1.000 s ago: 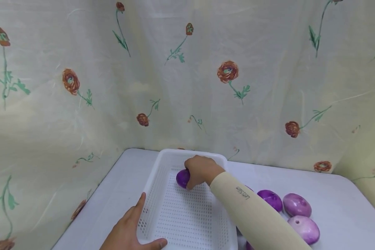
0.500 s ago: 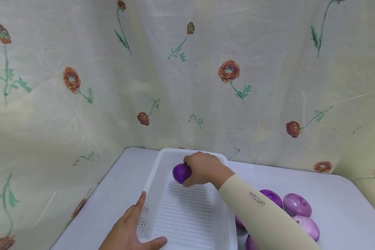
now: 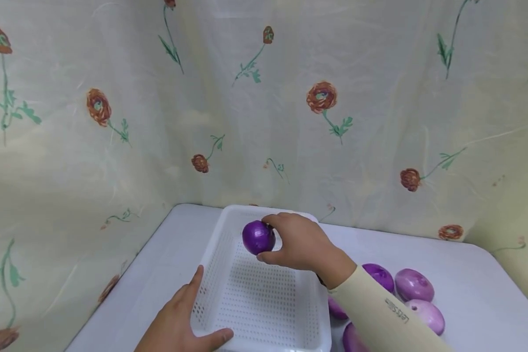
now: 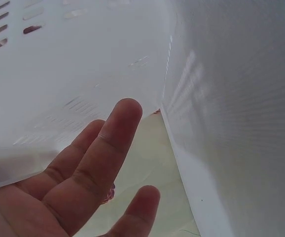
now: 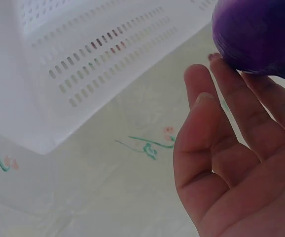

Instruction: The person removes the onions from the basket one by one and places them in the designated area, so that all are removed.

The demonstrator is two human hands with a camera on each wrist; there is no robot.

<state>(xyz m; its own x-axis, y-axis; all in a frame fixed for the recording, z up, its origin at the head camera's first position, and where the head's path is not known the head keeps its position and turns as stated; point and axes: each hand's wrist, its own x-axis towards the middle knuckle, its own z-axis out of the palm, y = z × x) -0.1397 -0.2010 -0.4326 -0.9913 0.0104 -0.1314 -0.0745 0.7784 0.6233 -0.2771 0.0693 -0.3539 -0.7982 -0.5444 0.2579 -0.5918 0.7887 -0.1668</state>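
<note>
Above the far half of a white perforated plastic basket (image 3: 264,318), my right hand (image 3: 308,244) holds a glossy purple onion (image 3: 258,237) between its thumb and fingers. In the right wrist view, the same onion (image 5: 258,37) sits at the fingertips, partly cut off by the frame edge. My left hand (image 3: 176,318) rests at the basket's near left side, fingers extended along the outside and thumb over the near rim. The left wrist view shows spread fingers (image 4: 100,158) beside the basket's outer wall (image 4: 44,74).
Several purple onions, among them a dark one (image 3: 378,277) and a pale one (image 3: 428,315), lie on the white table (image 3: 466,274) right of the basket. The right sleeve (image 3: 387,313) partly covers them. A flowered plastic sheet (image 3: 246,122) hangs behind the table.
My right hand has lifted the onion up from the basket's far part, and the onion now looks larger. The right forearm has swung rightward. The left hand keeps its place.
</note>
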